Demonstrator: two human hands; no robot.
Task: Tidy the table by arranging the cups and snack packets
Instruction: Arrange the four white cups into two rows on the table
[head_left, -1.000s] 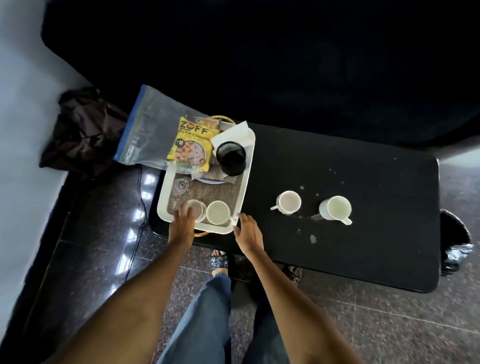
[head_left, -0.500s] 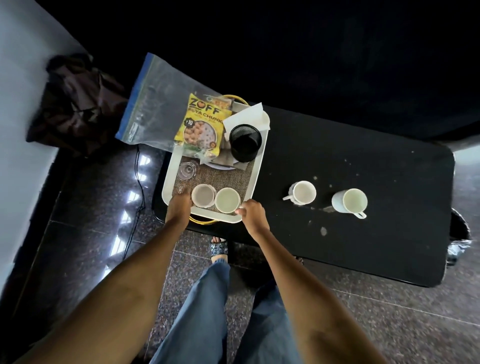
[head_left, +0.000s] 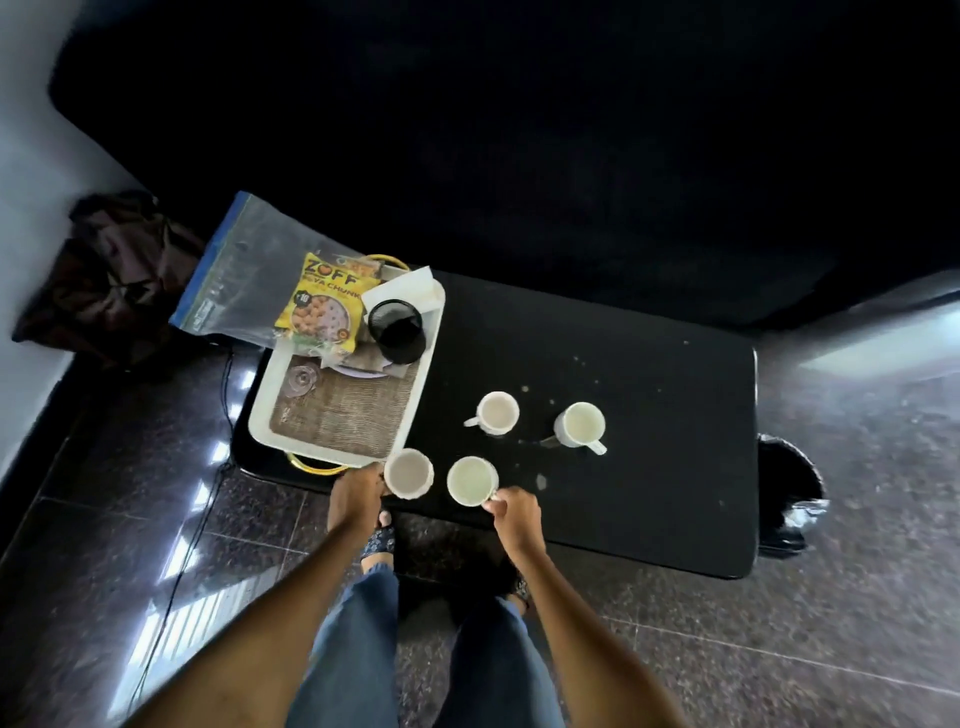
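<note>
My left hand (head_left: 357, 493) grips a white cup with brownish drink (head_left: 409, 473) at the black table's (head_left: 649, 493) near edge, just right of the white tray (head_left: 260, 415). My right hand (head_left: 514, 514) holds the handle of a white cup with pale drink (head_left: 471, 481) beside it. Two more white cups stand farther back: one (head_left: 497, 413) with its handle to the left, one (head_left: 579, 424) with its handle to the right. A yellow snack packet (head_left: 322, 304) lies at the tray's far end on a clear zip bag (head_left: 249, 275).
The tray has a woven mat (head_left: 343, 415), a small glass lid (head_left: 300, 375), a black mesh cup (head_left: 397, 327) and white paper (head_left: 400, 286). Spilled drops dot the table. A dark bag (head_left: 109, 275) lies on the floor at left, a black bin (head_left: 789, 499) at right.
Both hands have lifted the two cups out of the tray and carried them right, to the table's near edge. The tray's near end now holds no cups.
</note>
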